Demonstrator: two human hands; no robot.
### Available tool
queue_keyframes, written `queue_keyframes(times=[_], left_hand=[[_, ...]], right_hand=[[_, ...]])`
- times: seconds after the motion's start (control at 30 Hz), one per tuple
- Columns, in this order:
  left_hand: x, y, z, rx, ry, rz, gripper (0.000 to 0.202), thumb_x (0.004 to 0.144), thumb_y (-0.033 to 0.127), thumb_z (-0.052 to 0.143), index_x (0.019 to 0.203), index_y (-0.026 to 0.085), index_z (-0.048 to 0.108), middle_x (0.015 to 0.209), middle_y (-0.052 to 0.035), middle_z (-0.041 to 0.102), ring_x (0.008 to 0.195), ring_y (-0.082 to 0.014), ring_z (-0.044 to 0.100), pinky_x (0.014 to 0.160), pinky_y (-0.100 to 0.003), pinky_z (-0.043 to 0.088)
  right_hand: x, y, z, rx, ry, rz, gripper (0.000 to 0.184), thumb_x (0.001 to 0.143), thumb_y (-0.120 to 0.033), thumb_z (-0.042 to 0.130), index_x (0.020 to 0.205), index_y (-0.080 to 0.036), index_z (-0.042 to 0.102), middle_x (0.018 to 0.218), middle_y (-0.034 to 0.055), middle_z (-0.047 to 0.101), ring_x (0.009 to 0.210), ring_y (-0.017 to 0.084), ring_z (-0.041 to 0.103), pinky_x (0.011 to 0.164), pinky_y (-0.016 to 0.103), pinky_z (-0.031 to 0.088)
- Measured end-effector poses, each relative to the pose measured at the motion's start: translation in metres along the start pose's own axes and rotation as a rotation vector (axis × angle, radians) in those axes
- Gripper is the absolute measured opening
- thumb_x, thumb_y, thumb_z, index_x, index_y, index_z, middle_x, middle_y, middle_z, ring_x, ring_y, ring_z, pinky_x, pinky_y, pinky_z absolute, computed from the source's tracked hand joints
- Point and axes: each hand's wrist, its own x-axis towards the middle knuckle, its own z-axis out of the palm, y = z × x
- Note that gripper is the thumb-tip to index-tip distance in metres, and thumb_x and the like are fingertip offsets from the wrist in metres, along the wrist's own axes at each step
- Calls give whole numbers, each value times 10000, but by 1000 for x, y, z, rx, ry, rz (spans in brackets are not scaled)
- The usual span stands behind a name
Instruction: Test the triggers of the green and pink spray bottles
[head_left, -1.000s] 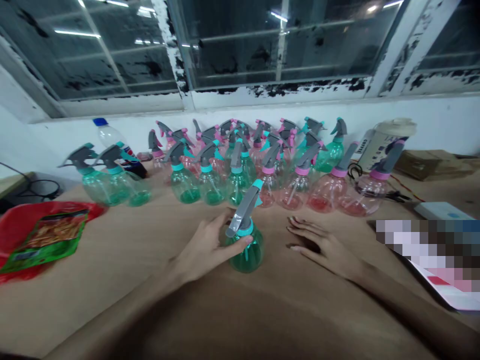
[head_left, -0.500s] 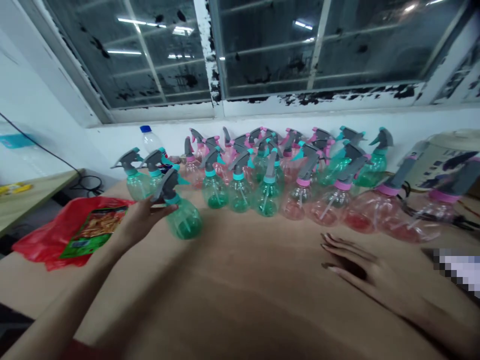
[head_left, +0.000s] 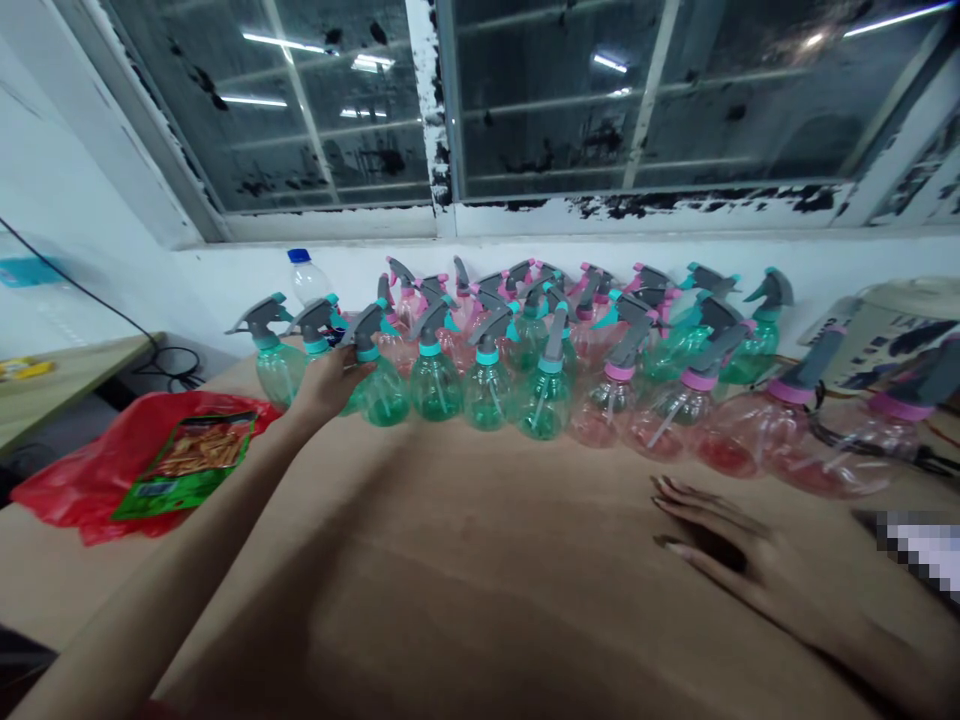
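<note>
My left hand [head_left: 330, 385] is closed around the neck of a green spray bottle [head_left: 385, 396] with a grey and teal trigger head. That bottle stands upright on the table in the front row, beside another green spray bottle [head_left: 436, 388] on its right. To its left are more green spray bottles, one partly hidden by my hand. Pink spray bottles [head_left: 667, 425] continue the row to the right. My right hand [head_left: 720, 540] rests on the table in front of them, fingers stretched out, holding nothing.
Several more pink and green spray bottles stand behind, against the wall under the window. A red plastic bag [head_left: 90, 460] with a green food packet [head_left: 187, 465] lies at the left. A blue-capped bottle [head_left: 306, 280] stands behind. At the right are a pale container [head_left: 892, 320] and cables.
My left hand has moved the green spray bottle away from me, back into line with the front row. My right hand stays in place on the table.
</note>
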Motion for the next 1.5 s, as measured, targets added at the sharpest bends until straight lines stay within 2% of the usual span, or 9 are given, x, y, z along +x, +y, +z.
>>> queue_keyframes(times=[0.3,0.5,0.63,0.7,0.83,1.0,1.1,1.3,1.5], left_hand=[[5,11,-6,147,7,29,396,842,486,441,910,118,571,900,-40,655,898,-246,601,772,-297,437],[-23,8,-15,223,53,-4,427,878,473,384,1067,118,526,1046,-101,618,933,-272,590,783,-338,437],[-45,18,-13,278,104,-28,443,846,420,468,1134,87,512,1161,-176,565,1074,-346,517,875,-431,397],[-51,30,-8,287,94,-2,431,833,400,494,1131,91,531,1166,-179,565,1094,-345,508,907,-433,382],[-44,51,17,251,19,84,355,830,385,506,1079,139,570,1031,-115,643,949,-269,606,844,-349,446],[-17,64,49,239,119,142,422,841,397,491,1166,127,480,1136,-160,584,1101,-293,530,900,-361,416],[-6,68,55,242,144,129,420,844,405,474,1151,117,461,1090,-173,600,1038,-315,570,827,-375,449],[-9,66,48,290,90,94,415,852,427,435,1047,69,509,990,-218,621,948,-365,604,761,-403,455],[-48,63,25,326,49,51,395,775,496,524,903,124,565,906,-170,624,823,-350,618,689,-409,467]], right_hand=[[1,-2,-1,-25,5,2,472,803,-452,539,1235,-262,523,1256,45,570,1169,258,509,958,459,463],[-1,0,2,-5,8,-3,496,803,-446,543,1263,-265,498,1277,36,554,1188,255,490,975,456,448],[-1,0,2,3,30,4,477,801,-456,543,1240,-272,521,1260,35,567,1175,260,503,966,465,454],[0,0,3,7,22,5,481,803,-455,544,1243,-261,519,1262,39,566,1182,261,496,971,470,447],[0,0,3,19,-7,12,488,809,-438,543,1257,-248,509,1276,48,553,1200,266,475,987,478,426],[0,2,5,8,-5,-11,472,806,-405,559,1252,-257,514,1309,46,521,1207,257,468,987,458,431],[1,3,7,-14,-9,-25,495,808,-391,561,1282,-273,479,1317,39,513,1203,250,473,977,450,442],[3,0,6,-16,-3,-22,473,819,-392,550,1270,-261,493,1303,48,528,1199,248,479,977,458,438],[2,0,5,36,-2,7,457,812,-409,558,1241,-256,526,1282,50,548,1199,256,479,986,463,427]])
